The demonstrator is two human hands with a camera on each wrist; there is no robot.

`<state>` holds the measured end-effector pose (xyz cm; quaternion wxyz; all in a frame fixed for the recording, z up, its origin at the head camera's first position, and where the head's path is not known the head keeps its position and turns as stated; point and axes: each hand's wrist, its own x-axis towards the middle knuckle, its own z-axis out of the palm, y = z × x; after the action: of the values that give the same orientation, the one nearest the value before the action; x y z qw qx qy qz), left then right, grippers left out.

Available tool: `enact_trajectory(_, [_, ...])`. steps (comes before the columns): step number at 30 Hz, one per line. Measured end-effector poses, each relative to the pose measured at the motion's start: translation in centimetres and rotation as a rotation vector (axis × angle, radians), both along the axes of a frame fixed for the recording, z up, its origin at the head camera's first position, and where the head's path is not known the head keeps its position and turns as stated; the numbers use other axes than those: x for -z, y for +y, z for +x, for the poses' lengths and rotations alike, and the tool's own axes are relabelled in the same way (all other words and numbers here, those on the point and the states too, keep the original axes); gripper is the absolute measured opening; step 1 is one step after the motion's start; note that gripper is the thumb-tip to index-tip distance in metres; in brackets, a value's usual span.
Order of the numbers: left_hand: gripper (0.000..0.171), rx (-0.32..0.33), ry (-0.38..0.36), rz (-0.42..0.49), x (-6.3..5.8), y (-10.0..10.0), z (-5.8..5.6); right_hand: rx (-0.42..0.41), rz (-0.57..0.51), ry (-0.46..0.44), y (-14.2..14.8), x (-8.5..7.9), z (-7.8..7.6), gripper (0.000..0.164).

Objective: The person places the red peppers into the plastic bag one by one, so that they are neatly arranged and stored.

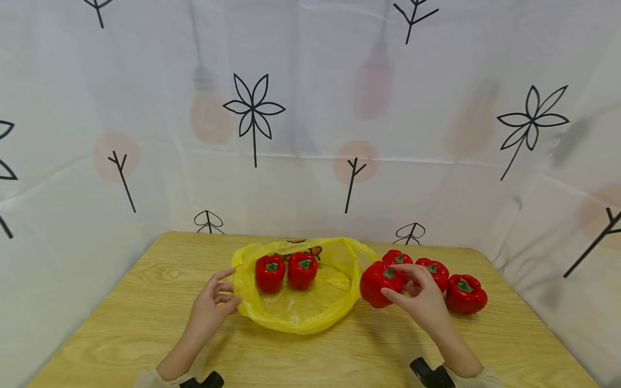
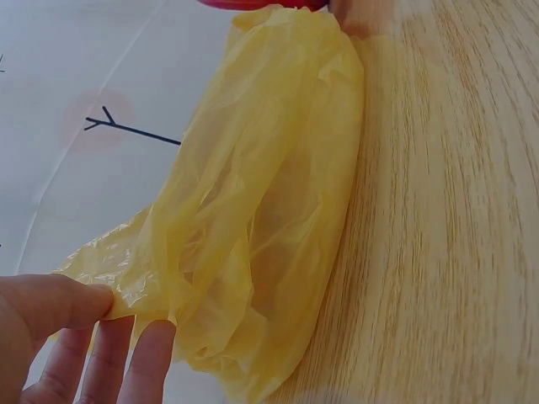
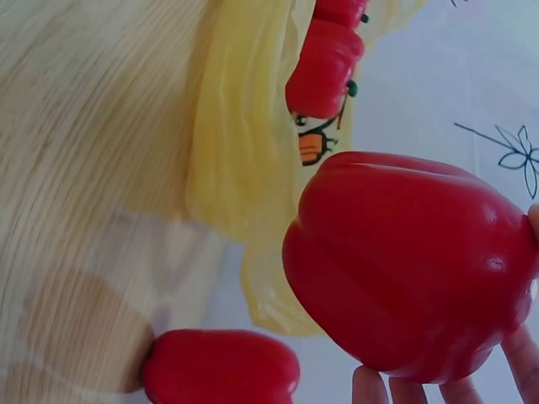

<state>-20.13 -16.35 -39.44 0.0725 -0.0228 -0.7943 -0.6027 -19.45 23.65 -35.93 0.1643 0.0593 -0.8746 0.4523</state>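
Observation:
A yellow plastic bag (image 1: 303, 325) lies opened out on the table, with two red bell peppers (image 1: 270, 274) (image 1: 303, 270) inside toward its back left. My left hand (image 1: 213, 302) is at the bag's left side, and the left wrist view has thumb and fingers pinching its edge (image 2: 126, 290). Near the bag's right rim, my right hand (image 1: 421, 296) grips another red bell pepper (image 3: 413, 261) between thumb and fingers, above the table. Part of this pepper's green stem (image 1: 389, 274) shows in the head view.
Three more red bell peppers stand to the right of the bag: one at the back (image 1: 397, 256), one in the middle (image 1: 438, 274) and one at the far right (image 1: 466, 295). The wooden table (image 1: 310, 361) meets a patterned white cloth (image 1: 301, 188) behind it.

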Motion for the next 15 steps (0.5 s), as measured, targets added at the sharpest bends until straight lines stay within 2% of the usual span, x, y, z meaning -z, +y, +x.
enact_trajectory(15, [0.060,0.001,0.006,0.000,0.1,-0.1,0.2,-0.062,-0.066,0.011,-1.8,-0.4,-0.8,0.051])
